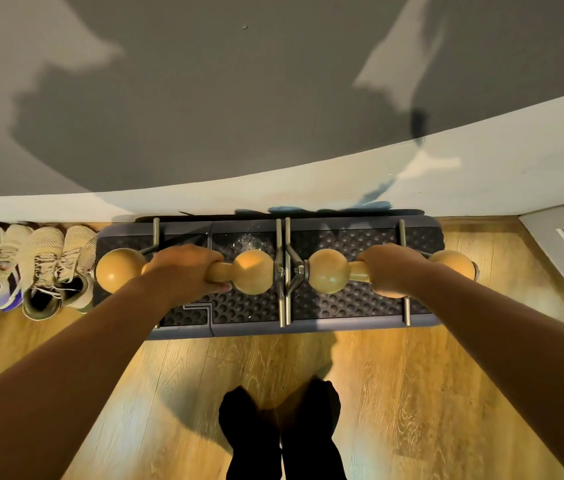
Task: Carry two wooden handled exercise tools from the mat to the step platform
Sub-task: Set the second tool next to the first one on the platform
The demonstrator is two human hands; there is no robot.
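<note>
Wooden handles [253,276] lying crosswise, end to end

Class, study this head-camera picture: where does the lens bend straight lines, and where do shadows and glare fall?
Head view: the wide lens bows the straight white baseboard into a curve. Large soft shadows cross the grey wall, and another pools on the wooden floor near the feet. Warm glare glints off the wooden tools' round knobs, held over the step platform. Detail stays reasonably sharp throughout.
</note>
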